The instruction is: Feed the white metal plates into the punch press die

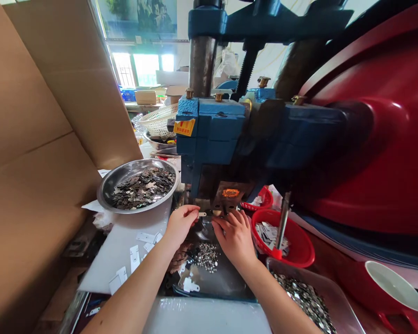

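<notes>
My left hand (183, 224) pinches a small flat metal plate (202, 214) with a hole near its end, held at the die of a blue press (212, 125). Beside it my right hand (236, 234) reaches to the same spot, thumb and forefinger bent together; whatever lies at their tips is hidden. Just below the hands, small shiny metal studs (207, 256) are heaped on a dark tray (230, 280). Brown metal pieces (179, 259) lie by my left wrist, and a white-looking cut plate (190, 285) rests at the tray's front.
A steel bowl (103, 197) of dark metal pieces stands left, above loose flat plates (134, 258). To the right are a red basket (304, 253), a clear bin (341, 297) of metal parts and a red mug (365, 290). A large red wheel (376, 139) looms there; cardboard (31, 185) walls the left.
</notes>
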Action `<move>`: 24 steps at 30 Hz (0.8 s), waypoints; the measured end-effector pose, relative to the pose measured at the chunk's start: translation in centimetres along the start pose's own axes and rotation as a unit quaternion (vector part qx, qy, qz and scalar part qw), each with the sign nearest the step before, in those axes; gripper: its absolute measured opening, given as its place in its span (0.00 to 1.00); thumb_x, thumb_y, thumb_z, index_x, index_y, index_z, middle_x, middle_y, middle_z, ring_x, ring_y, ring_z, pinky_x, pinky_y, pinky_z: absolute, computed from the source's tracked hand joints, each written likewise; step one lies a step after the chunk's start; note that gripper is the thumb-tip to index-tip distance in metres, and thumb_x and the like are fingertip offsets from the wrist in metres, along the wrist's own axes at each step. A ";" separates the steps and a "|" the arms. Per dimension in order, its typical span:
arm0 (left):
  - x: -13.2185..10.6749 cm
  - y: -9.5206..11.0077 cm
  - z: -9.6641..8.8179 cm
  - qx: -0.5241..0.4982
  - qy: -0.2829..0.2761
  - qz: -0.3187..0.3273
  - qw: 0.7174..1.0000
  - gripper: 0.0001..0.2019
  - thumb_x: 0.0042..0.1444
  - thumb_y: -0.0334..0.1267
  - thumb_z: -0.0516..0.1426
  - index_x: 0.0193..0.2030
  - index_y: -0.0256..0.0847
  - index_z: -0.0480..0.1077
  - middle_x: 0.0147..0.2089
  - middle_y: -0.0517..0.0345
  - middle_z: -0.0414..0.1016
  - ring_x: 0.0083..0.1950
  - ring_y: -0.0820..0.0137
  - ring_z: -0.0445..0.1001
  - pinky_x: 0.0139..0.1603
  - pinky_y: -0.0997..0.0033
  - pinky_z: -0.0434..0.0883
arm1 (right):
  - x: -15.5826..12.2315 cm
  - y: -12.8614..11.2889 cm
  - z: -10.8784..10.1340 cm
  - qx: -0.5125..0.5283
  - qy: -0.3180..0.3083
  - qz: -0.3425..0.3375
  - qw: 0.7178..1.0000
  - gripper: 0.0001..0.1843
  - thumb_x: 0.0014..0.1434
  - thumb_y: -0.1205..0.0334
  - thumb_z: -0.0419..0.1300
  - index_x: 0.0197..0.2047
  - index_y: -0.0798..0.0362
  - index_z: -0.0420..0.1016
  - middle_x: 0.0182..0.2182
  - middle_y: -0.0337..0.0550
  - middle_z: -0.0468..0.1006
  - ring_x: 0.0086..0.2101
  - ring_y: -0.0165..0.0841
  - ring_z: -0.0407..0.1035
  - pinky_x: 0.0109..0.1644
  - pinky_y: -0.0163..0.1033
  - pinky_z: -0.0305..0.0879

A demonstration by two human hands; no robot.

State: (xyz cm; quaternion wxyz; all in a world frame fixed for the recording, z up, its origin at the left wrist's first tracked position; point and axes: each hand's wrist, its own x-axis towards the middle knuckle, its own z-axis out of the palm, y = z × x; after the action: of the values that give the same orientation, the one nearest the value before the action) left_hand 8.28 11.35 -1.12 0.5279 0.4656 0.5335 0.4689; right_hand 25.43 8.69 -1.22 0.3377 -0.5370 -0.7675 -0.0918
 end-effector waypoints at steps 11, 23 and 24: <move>-0.5 1.0 0.6 0.132 0.019 0.079 0.988 0.09 0.52 0.34 0.56 0.39 0.40 0.76 0.40 0.54 0.80 0.41 0.65 0.76 0.45 0.67 0.71 | -1.1 1.0 -0.4 -0.003 -0.030 -0.029 0.999 0.12 0.61 0.57 0.54 0.45 0.45 0.77 0.44 0.42 0.77 0.51 0.40 0.63 0.59 0.56 0.52; -0.8 1.0 0.7 0.131 0.029 0.081 0.988 0.09 0.52 0.35 0.57 0.39 0.41 0.76 0.40 0.54 0.80 0.42 0.65 0.77 0.45 0.67 0.71 | -1.8 1.7 0.2 0.085 0.047 0.011 0.995 0.09 0.60 0.63 0.54 0.35 0.51 0.76 0.38 0.45 0.75 0.42 0.37 0.67 0.49 0.48 0.64; -0.8 1.0 0.8 0.136 0.029 0.078 0.987 0.09 0.52 0.35 0.57 0.39 0.41 0.76 0.40 0.54 0.80 0.41 0.65 0.77 0.45 0.67 0.71 | -1.2 1.4 0.5 0.081 0.052 0.034 0.995 0.09 0.60 0.63 0.55 0.34 0.51 0.77 0.38 0.46 0.75 0.41 0.38 0.67 0.46 0.47 0.65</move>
State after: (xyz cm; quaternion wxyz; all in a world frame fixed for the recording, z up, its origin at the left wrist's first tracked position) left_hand 9.05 10.64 -0.05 0.4064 0.5592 0.5694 0.4449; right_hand 26.74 8.55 -2.64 0.4222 -0.5281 -0.7354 -0.0455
